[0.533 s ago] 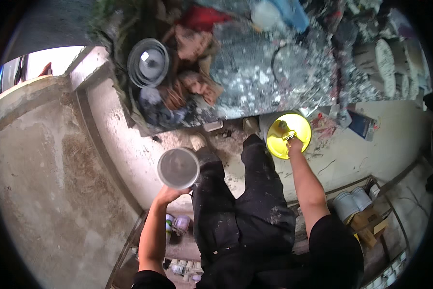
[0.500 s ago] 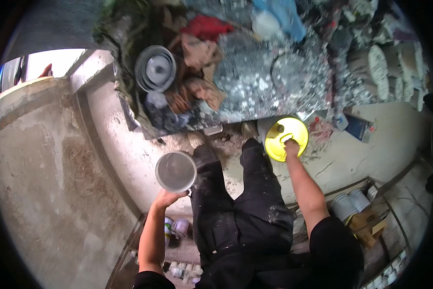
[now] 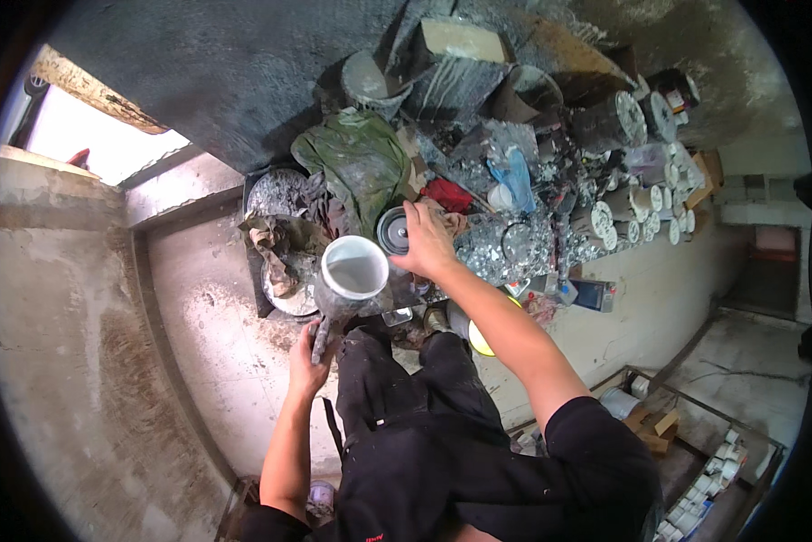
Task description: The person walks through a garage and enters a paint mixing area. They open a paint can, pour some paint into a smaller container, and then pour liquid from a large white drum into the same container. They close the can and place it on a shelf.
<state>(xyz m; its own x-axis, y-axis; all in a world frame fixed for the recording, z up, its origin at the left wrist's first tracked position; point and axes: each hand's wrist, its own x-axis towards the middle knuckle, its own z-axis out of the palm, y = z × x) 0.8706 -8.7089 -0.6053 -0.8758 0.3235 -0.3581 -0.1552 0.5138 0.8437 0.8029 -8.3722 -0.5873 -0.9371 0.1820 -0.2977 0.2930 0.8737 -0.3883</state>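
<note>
My left hand (image 3: pixel 306 363) is closed round the stained handle of a grey pitcher (image 3: pixel 352 271) with a pale inside. The pitcher is held above the floor at the workbench's near edge, and its mouth faces up. What lies at its bottom I cannot make out. Just right of its rim, my right hand (image 3: pixel 431 242) has its fingers and thumb round the edge of a round dark grey lid-like piece (image 3: pixel 393 233) with concentric rings. Whether that piece is lifted or rests on the bench I cannot tell.
The paint-spattered workbench (image 3: pixel 480 248) carries a green cloth (image 3: pixel 356 158), a red cloth (image 3: pixel 446 193), a blue bag (image 3: pixel 514 176) and several white-ended rolls (image 3: pixel 602 217). Below its edge, partly behind my right forearm, is a yellow bucket lid (image 3: pixel 480 340). Shelves of small jars (image 3: pixel 704 483) stand at lower right.
My right hand has left the yellow bucket lid and moved up and left to the round grey piece. My left hand has brought the pitcher closer to the bench. The view has shifted.
</note>
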